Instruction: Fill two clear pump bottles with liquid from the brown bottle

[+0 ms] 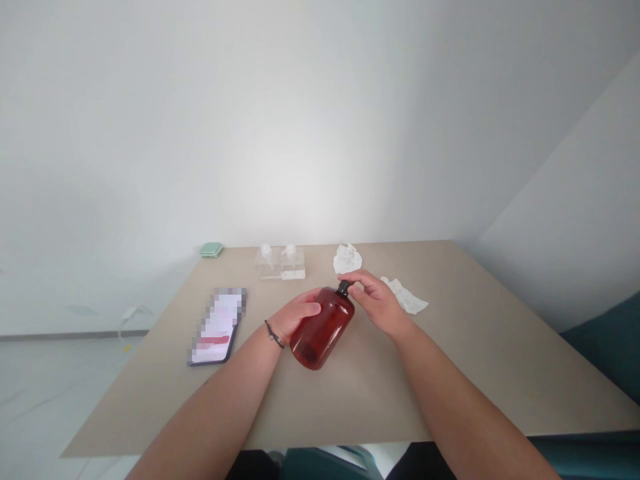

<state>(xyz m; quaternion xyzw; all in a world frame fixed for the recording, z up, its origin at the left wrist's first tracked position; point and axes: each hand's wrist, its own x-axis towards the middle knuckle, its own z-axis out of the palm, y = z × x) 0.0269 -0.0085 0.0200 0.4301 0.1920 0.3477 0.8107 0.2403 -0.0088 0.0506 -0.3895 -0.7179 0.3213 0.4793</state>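
A dark red-brown, see-through bottle (323,330) tilts over the middle of the table, its neck pointing up and to the right. My left hand (299,313) is closed round the bottle's left side, thumb across its front. At the neck sits a black cap (344,287), which my right hand (375,297) grips between thumb and fingers. Part of the cap is hidden by those fingers, so its exact shape is unclear. Behind my right hand lie a crumpled white tissue (347,259) and a flatter tissue (409,297).
Two clear pump bottles (293,265) with white tops stand side by side near the wall. A phone (217,327) with a lit, blurred screen lies on the left of the beige table (480,353). A small green case (211,250) rests at the back left corner.
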